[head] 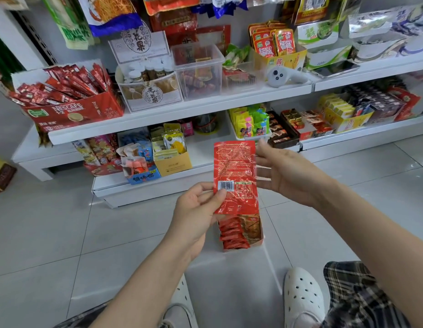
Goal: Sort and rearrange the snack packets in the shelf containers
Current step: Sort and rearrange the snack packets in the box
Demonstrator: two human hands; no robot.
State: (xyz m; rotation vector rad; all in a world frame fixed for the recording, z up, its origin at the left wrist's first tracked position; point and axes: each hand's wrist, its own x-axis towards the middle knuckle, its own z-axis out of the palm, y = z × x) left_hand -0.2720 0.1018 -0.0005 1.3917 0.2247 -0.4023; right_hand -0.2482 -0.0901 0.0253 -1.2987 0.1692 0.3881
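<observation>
Left hand (196, 204) grip pinches red packet (235, 176) upright, directly above floor box (241, 233); right hand (283, 171) slack beside.

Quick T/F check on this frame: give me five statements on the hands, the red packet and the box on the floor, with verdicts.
1. The left hand pinches the red packet near its barcode. True.
2. The right hand grips the packet in a closed fist. False: its fingers are spread and straight beside the packet's right edge.
3. The packet shows its printed back, barcode included. True.
4. The white box on the floor is empty. False: it holds red packets stood in a row.
5. The coffee stick box sits on the bottom shelf. False: it is on the upper white shelf, at the left end.
</observation>
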